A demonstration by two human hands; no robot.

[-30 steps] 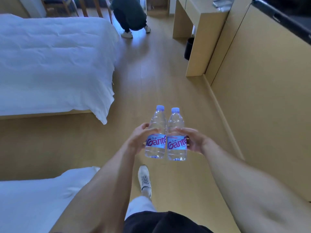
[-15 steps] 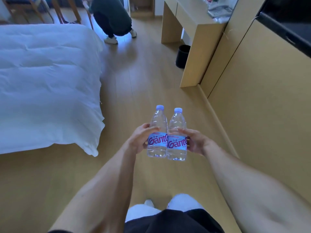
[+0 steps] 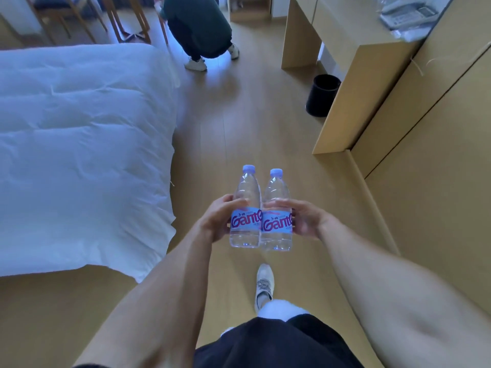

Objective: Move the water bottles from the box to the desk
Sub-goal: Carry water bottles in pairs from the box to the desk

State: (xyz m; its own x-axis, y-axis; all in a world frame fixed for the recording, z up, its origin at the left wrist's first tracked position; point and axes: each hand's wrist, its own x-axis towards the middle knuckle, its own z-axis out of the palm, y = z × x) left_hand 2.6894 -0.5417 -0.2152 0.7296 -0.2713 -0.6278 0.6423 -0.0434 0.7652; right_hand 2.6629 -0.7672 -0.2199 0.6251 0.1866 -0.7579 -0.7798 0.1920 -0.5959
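- Bed [image 3: 79, 155] fills left of frame; not part of the job.
- Left hand [image 3: 216, 221] grips left bottle [image 3: 245, 208], fingers wrapped round the label.
- Right hand [image 3: 305, 221] grips right bottle [image 3: 276, 211] likewise. Bottles upright, touching, centre frame, over the floor.
- Step: carry leg. Next: walk on, set both upright on desk [image 3: 353, 27], upper right.
- Bin [image 3: 322, 95] beside desk: contents not visible. Box not in view.

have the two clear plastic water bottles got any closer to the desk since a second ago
Yes. The two clear plastic water bottles have been carried forward along the floor: the light wooden desk and black bin now sit nearer.
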